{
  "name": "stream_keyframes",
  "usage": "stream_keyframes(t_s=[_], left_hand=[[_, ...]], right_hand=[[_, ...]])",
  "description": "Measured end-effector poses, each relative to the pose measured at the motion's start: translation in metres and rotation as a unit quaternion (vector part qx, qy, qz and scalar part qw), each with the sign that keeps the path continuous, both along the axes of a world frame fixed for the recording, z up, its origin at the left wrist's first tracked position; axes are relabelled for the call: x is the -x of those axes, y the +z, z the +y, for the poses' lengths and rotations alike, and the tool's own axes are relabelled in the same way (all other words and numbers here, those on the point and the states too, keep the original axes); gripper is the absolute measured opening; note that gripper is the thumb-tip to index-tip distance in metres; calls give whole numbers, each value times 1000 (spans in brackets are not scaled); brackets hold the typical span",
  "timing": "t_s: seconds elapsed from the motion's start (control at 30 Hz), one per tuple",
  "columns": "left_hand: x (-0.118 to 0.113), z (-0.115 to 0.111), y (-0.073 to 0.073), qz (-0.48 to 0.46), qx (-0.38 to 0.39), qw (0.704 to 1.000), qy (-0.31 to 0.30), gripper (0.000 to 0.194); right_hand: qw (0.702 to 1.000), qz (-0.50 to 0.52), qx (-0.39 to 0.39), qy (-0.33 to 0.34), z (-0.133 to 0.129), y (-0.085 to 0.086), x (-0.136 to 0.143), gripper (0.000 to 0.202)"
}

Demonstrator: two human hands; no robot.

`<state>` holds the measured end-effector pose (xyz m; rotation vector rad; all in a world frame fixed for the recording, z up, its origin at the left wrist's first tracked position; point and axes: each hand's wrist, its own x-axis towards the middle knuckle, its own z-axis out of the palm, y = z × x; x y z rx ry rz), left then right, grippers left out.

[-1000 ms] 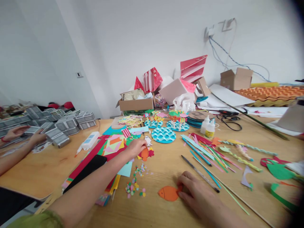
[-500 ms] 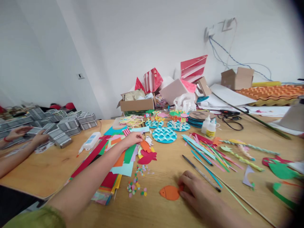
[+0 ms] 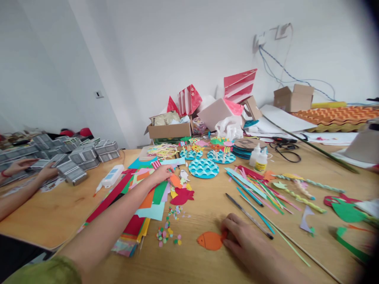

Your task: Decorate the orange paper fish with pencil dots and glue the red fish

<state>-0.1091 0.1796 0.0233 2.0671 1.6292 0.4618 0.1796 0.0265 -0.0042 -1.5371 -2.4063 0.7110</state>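
Note:
My left hand [image 3: 163, 174] reaches over the paper pile, its fingers pinched on the edge of an orange paper cutout [image 3: 176, 181]. Beside that piece lie a white paper cutout [image 3: 184, 175] and a red paper fish [image 3: 182, 196]. At the near side of the table, my right hand [image 3: 241, 238] has its thumb and fingers closed on the tail of an orange paper fish [image 3: 209, 240]. This fish lies flat, with a drawn eye and gill line. Small coloured paper dots [image 3: 166, 233] are scattered left of it.
Coloured paper sheets [image 3: 158, 211] lie under my left arm. Blue wavy discs [image 3: 204, 169] stand behind. Glue bottles [image 3: 260, 159], paper strips [image 3: 272, 193] and a dark pen [image 3: 248, 215] are to the right. Another person's hands [image 3: 49, 171] handle grey bundles [image 3: 72, 171] at left.
My left hand has drawn slightly left with the orange cutout. My right hand stays at the orange fish's tail. The whole view has shifted a little.

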Motion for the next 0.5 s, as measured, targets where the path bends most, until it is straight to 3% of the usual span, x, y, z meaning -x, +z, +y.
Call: stream_keyframes(t_s=[0.1,0.27,0.43,0.5], left_hand=[[-3,-4,3,41,-49,998,-5,6],[-21,-22,21,93,-140,985,-41,23],[-62,-79,30,113,-113,968,-196,17],[-77,-109,27,134,-104,936,-307,16]], right_hand=[[1000,-1,-5,-2,1,-3,-1,13],[1000,-1,-3,-1,3,-2,-3,15],[1000,-11,-8,-18,4,5,-4,17],[1000,-13,-6,-21,5,6,-6,17]])
